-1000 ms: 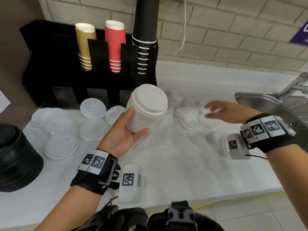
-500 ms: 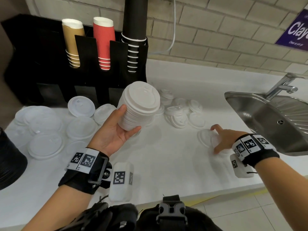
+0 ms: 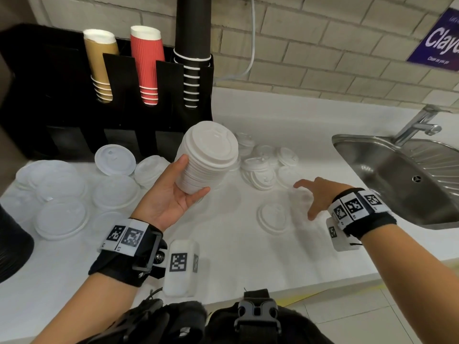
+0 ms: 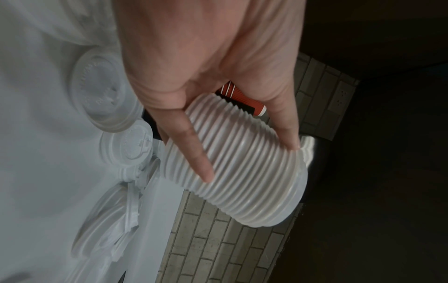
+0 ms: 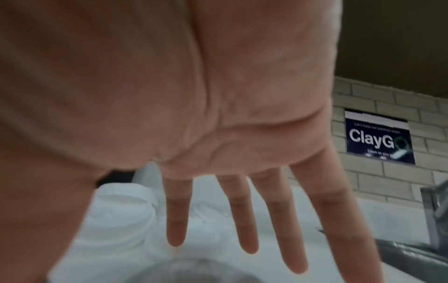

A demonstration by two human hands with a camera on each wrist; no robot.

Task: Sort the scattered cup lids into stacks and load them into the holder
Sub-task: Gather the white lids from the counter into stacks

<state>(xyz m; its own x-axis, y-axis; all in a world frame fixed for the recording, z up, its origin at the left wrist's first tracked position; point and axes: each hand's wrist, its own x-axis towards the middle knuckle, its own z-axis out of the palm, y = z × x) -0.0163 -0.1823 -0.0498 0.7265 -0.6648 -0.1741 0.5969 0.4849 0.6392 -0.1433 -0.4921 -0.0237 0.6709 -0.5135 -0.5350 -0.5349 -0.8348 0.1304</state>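
Observation:
My left hand (image 3: 173, 192) grips a tall stack of white lids (image 3: 208, 157) above the white counter, thumb on one side and fingers on the other, as the left wrist view shows around the ribbed stack (image 4: 242, 166). My right hand (image 3: 315, 194) hovers open over the counter, fingers spread straight (image 5: 242, 220), holding nothing. A single white lid (image 3: 274, 216) lies flat just left of it. Several small white lids (image 3: 263, 167) are scattered behind it. Larger clear lids (image 3: 62, 194) lie at the left. The black holder (image 3: 106, 95) stands at the back with cup stacks.
A steel sink (image 3: 407, 177) with a tap (image 3: 417, 122) sits at the right. A stack of black lids (image 3: 12, 247) stands at the left edge. A brick wall runs behind, with a blue sign (image 3: 439, 43). The counter's front edge (image 3: 323, 284) is near me.
My right hand came down onto a lid near the sink, then drew back left and lifted open; a lone lid now lies left of it. The left hand keeps holding the stack.

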